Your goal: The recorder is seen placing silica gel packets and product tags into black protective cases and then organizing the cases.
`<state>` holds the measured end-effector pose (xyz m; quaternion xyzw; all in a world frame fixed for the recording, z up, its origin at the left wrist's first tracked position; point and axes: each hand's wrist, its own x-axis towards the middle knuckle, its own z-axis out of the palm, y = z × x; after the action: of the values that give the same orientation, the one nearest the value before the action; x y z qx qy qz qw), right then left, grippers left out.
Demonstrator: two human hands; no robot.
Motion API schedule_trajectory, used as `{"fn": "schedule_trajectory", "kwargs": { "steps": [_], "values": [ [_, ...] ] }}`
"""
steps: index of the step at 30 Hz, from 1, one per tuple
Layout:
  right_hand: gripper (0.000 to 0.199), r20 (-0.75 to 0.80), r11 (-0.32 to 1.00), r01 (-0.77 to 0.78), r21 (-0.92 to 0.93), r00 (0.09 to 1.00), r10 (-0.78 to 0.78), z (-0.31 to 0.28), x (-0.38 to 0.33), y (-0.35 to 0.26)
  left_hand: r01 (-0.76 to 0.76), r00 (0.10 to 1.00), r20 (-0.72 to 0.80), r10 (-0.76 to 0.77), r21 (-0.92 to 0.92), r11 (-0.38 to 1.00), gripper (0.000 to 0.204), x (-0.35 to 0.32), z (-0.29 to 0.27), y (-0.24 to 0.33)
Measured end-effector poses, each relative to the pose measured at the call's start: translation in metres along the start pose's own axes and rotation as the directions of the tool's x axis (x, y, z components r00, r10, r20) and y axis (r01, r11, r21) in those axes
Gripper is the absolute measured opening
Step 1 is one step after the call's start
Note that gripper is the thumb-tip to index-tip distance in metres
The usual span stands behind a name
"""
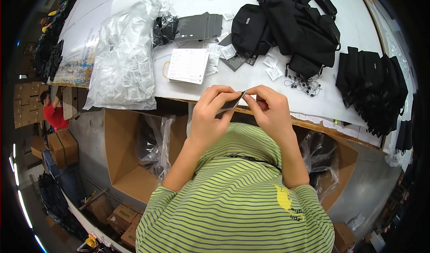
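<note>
Both my hands are raised close together at the table's near edge. My left hand [212, 113] is closed round a dark card [232, 102], which looks like a hang tag seen at a slant. At the card's upper corner, the thumb and forefinger of my right hand [270, 110] are pinched together; whether a string lies between them is too small to tell. Just beyond my left hand lies a stack of white printed cards [187, 65]. Black fabric bags [298, 29] lie beyond my right hand, with a tangle of thin black strings [305, 85] nearer to me.
A big clear plastic bag of small white labels [127, 56] lies left on the white table [345, 98]. Dark grey cards [197, 26] are fanned out behind the white stack. Black pouches [371, 82] pile up at right. Open cardboard boxes [123, 150] stand below the edge. A person in red [56, 115] is far left.
</note>
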<state>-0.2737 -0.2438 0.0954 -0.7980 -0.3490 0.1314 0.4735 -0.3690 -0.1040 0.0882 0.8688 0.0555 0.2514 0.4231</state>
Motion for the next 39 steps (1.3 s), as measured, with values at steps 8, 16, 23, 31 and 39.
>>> {"fn": "schedule_trajectory", "kwargs": {
  "steps": [8,16,23,31,39],
  "values": [
    [0.009,-0.132,0.992,-0.002,0.124,0.991,0.018,0.007,-0.003,0.007,0.104,0.994,0.001,-0.106,-0.172,0.979,0.020,-0.001,-0.005,-0.002],
    [0.009,0.061,0.994,-0.043,0.103,0.997,0.037,0.002,-0.010,0.010,0.496,0.826,0.497,-0.265,-0.420,0.760,0.016,-0.008,-0.009,-0.025],
    [0.006,0.199,0.816,-0.182,0.549,0.976,0.084,0.002,-0.014,0.039,0.378,0.911,0.353,-0.211,-0.514,0.770,0.012,-0.009,0.005,-0.014],
    [0.012,0.303,0.764,-0.405,0.501,0.910,0.283,-0.016,-0.020,0.037,-0.156,0.988,-0.025,0.154,-0.106,0.982,0.024,0.059,0.057,-0.068],
    [0.010,0.197,0.736,-0.354,0.577,0.935,0.296,-0.033,-0.058,0.043,-0.192,0.971,0.228,0.071,0.565,0.802,0.058,0.125,0.126,-0.101]
  ]
}}
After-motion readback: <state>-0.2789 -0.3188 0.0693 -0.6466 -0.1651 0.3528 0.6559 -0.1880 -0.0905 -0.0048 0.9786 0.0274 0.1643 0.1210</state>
